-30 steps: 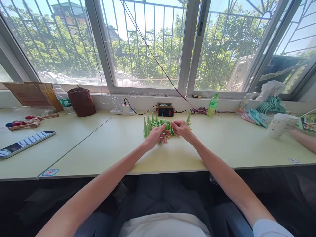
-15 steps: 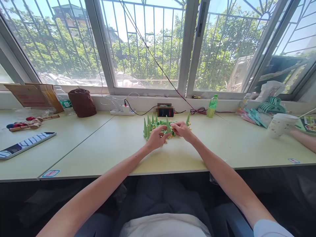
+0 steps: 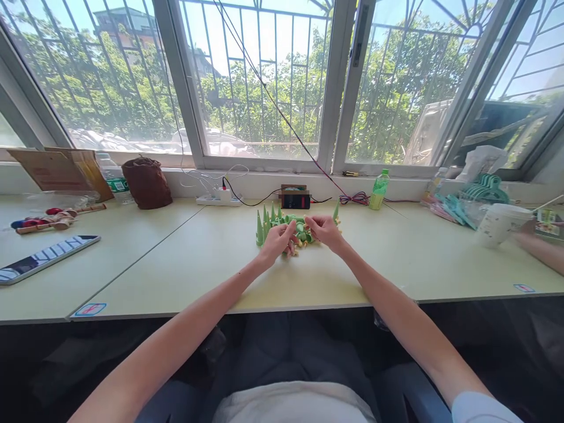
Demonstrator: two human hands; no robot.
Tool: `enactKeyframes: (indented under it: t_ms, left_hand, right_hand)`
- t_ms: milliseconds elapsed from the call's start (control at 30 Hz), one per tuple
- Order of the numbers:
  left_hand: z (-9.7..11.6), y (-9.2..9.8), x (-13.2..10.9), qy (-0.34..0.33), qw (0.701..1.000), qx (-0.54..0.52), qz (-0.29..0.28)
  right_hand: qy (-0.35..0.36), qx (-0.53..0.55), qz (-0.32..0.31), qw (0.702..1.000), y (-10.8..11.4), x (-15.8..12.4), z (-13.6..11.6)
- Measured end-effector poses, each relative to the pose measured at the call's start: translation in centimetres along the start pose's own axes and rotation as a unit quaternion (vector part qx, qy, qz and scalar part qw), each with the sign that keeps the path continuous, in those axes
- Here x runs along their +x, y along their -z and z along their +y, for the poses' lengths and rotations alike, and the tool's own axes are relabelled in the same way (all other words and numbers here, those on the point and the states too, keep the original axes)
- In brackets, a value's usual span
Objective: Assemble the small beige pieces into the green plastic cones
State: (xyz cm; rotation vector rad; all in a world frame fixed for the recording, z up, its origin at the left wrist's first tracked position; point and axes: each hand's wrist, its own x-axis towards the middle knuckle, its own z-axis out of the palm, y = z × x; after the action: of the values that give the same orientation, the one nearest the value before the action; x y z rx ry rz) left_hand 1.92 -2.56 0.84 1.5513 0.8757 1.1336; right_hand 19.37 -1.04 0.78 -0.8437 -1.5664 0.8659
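Note:
In the middle of the table, my left hand (image 3: 277, 242) is closed in a pinch, and whatever it holds is too small to make out. A short gap away, my right hand (image 3: 326, 230) also has thumb and fingertips pressed together, with its contents hidden. Several pointed green cones (image 3: 259, 228) stand upright just left of my left hand. Another green cone (image 3: 336, 210) rises behind my right hand. Loose green ring-like pieces (image 3: 303, 232) with small yellowish bits lie heaped between and beneath the hands, partly covered by them.
Behind the heap are a phone (image 3: 296, 201) and a power strip (image 3: 218, 201) with cables. A brown bag (image 3: 147, 183) and a large phone (image 3: 48, 258) are at left. To the right stand a green bottle (image 3: 379, 189) and a paper cup (image 3: 502, 224), near another person's arm (image 3: 540, 249).
The green cone that stood between my hands is no longer visible there. My left hand has turned and its fingers have drawn together. My right hand has barely moved.

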Motion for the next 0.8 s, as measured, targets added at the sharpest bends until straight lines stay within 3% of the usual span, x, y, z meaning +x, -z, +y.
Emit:
enactKeyframes:
  t_ms: [233,600,800]
  left_hand:
    - [-0.08,-0.10,0.00,0.038,0.997,-0.053,-0.052]
    - [-0.31,0.27,-0.43,-0.085,0.996,0.022,-0.013]
    - [-0.72,0.24,-0.55,-0.146,0.986,0.084,0.009]
  right_hand:
    - [0.006,-0.017,-0.017,1.000,-0.31,-0.22,-0.44]
    - [-0.007,-0.003,-0.057,0.998,-0.33,-0.66,-0.76]
    - [-0.053,0.008,-0.072,0.996,-0.36,-0.69,-0.81]
